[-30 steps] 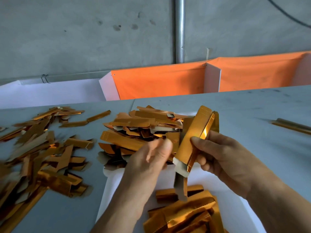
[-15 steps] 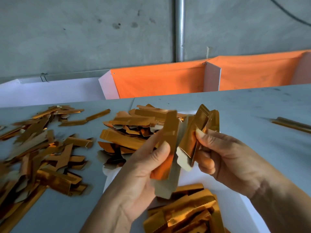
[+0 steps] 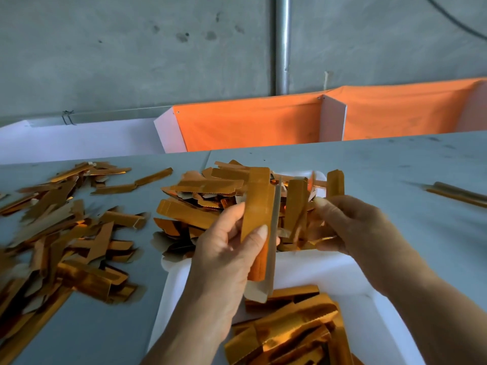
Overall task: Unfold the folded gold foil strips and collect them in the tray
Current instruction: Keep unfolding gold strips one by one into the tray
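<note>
Holding an upright gold foil strip pinched between thumb and fingers, the left hand hovers over the white tray on the table. Right hand is blurred; its grip closes round further strips above the tray's far pile.

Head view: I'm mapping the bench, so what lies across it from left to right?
Loose pile of gold strips → left hand holding a strip → right hand gripping more strips → lone strips at the far right.
</note>
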Demonstrator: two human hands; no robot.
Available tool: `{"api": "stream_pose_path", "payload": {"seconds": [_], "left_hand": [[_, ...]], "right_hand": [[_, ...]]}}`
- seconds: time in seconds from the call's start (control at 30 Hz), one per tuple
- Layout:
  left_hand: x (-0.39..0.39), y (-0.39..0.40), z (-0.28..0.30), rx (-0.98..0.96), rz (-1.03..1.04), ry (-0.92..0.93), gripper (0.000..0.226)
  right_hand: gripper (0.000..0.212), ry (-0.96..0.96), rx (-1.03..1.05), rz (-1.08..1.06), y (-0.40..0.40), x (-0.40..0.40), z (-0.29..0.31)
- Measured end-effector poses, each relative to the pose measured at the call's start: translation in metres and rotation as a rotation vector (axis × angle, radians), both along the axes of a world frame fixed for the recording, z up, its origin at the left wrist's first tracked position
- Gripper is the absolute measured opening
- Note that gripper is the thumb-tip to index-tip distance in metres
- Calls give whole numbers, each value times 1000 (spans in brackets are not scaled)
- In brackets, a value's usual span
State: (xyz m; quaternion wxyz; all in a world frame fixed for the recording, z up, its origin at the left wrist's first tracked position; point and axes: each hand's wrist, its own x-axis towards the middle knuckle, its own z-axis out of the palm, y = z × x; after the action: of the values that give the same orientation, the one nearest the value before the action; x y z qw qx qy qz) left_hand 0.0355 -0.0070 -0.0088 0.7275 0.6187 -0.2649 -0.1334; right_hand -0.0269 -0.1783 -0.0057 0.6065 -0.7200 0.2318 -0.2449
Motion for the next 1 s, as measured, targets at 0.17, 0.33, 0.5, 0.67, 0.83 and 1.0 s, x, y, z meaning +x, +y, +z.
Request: {"api": "stream_pose_path", "payload": {"seconds": [0.17,0.33,0.5,0.67,0.83,1.0], "left_hand": [[-1,-2,-3,31,68,-65,23],[0,-3,-4,66,94,-109,24],[-1,-4,-8,161,197,-228,15],[-4,-6,-8,249,202,-347,18],[-5,-1,-4,253,81,-274,21],[-13,-3,-4,349,48,-392,42]], "right_hand": [[44,-45,-81,137,4,-16,16],[30,174,-40,491,24,-16,20],[11,139,-61,394,27,-14,21],[11,113,-74,393,34,-11,18],[18,89,47,407,30,-14,21],[20,115,-29,338,30,-13,21]]}}
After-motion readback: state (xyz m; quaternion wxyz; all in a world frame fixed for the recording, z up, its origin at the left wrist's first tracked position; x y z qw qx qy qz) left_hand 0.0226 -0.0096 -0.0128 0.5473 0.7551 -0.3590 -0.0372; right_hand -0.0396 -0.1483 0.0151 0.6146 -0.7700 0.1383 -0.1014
